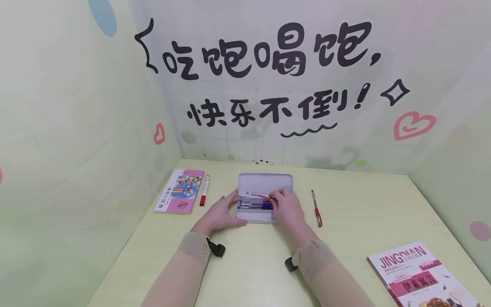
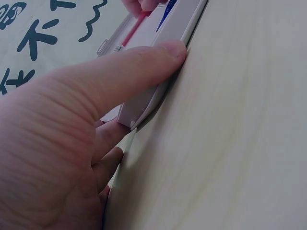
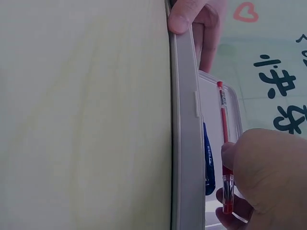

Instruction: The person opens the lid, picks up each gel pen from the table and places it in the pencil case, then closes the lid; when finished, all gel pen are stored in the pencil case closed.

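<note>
A white metal pencil case (image 1: 261, 216) lies on the table with its lid raised at the back. Inside it are several pens (image 1: 255, 204), some with blue parts. My left hand (image 1: 222, 213) grips the case's left end, thumb along the front edge and fingers round the side, as the left wrist view shows. Between thumb and fingers, my right hand (image 1: 288, 209) pinches a red gel pen (image 3: 224, 120) above the case's right half. The pen lies roughly lengthwise over the tray, its far end pointing left. My right hand hides part of the case's right end.
Right of the case lies another red pen (image 1: 316, 209). On the left are a red-capped white marker (image 1: 205, 190) and a pink-and-white booklet (image 1: 180, 192). A book (image 1: 422, 273) occupies the table's front right. Printed fabric walls (image 1: 268, 145) stand behind and at both sides.
</note>
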`<state>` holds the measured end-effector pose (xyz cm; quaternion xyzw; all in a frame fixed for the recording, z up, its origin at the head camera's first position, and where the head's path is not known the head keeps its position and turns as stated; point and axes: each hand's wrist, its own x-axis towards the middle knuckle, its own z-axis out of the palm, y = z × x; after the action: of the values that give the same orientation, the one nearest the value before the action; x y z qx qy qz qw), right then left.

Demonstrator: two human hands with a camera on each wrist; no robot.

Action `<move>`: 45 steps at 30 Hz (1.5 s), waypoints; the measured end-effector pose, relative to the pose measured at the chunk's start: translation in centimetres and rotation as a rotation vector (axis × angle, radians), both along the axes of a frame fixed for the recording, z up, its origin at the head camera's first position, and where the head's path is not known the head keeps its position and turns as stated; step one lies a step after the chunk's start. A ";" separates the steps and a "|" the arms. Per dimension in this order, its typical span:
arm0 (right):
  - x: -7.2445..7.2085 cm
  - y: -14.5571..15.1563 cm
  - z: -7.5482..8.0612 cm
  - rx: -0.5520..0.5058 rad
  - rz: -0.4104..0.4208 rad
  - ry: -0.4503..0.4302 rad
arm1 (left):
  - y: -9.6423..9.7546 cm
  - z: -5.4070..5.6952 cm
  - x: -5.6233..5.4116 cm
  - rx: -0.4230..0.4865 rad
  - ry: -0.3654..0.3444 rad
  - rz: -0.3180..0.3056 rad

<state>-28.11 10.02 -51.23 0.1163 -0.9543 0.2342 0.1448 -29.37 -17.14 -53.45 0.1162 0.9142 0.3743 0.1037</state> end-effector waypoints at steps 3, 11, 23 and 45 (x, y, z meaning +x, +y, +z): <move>-0.2 -0.7 0.2 0.023 0.016 -0.024 | 0.0 -0.1 -0.1 0.002 -0.001 0.001; -0.5 -1.5 -0.1 0.091 0.017 -0.053 | 0.0 -0.4 -0.4 -0.001 0.019 -0.020; -0.7 -1.8 -0.5 0.130 0.014 -0.068 | -0.1 -0.3 -0.3 -0.009 0.000 -0.005; 1.0 2.6 -0.8 -0.184 -0.135 -0.042 | 0.1 -0.5 -0.3 -0.005 0.012 -0.003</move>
<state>-27.15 12.67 -52.01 0.0332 -0.9372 0.3130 0.1500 -29.64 -17.06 -53.95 0.1196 0.9154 0.3713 0.0993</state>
